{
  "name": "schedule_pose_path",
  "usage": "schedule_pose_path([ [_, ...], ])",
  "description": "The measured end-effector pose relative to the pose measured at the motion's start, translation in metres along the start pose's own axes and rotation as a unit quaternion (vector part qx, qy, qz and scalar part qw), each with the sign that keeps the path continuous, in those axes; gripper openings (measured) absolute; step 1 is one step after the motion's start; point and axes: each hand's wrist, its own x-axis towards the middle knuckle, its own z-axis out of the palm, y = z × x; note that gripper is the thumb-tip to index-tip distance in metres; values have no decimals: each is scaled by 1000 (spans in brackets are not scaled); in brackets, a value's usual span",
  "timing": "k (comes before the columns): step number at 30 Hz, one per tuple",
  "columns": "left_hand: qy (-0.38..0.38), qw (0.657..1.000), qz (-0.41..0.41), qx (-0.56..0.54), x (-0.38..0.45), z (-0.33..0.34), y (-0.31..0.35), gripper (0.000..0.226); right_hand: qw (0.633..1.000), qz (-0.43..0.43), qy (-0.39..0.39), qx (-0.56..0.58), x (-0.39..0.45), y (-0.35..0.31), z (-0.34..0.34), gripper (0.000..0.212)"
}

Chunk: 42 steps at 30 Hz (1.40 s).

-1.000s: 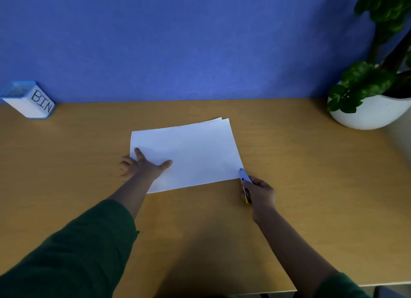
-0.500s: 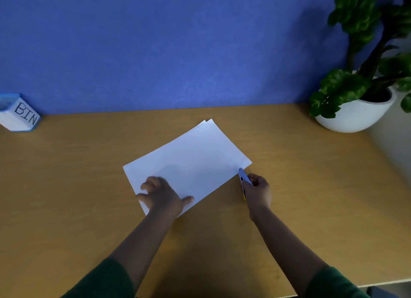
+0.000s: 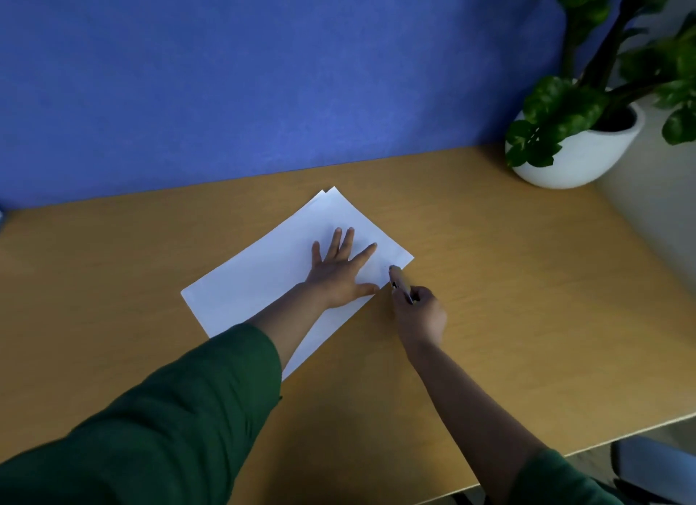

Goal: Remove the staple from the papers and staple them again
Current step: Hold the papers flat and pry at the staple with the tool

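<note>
A small stack of white papers (image 3: 263, 274) lies at an angle on the wooden desk (image 3: 508, 297). My left hand (image 3: 341, 269) rests flat on the sheets, fingers spread, close to their right corner. My right hand (image 3: 420, 316) is shut on a slim staple remover (image 3: 400, 283), and its tip touches the papers' right corner just beyond my left thumb and forefinger. The staple itself is too small to make out.
A green plant in a white pot (image 3: 576, 154) stands at the back right of the desk. A blue wall (image 3: 263, 71) runs behind. At the bottom right, past the desk's front edge, part of a chair (image 3: 655, 467) shows.
My left hand has slid from the papers' near left corner to beside their right corner. The sheets have turned further at an angle. The BIN box has left the view.
</note>
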Motion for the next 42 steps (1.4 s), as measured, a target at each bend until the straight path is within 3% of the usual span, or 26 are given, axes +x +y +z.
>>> schedule_pose_path([
  [5,-15,999,33,24,12,7,-12,72,999,-8,33,0,-3,3,8,15],
  [13,-93,996,-7,4,27,-4,-7,93,997,-23,28,-72,-3,-12,18,22],
  [22,-115,993,-5,-1,28,-6,-8,101,991,26,32,-126,1,-27,30,24],
  [34,-135,991,-9,-11,27,-10,-6,102,991,67,89,-71,-5,-28,35,12],
  [42,-155,988,1,-3,28,-13,-8,97,978,87,18,-189,-11,-53,41,30],
])
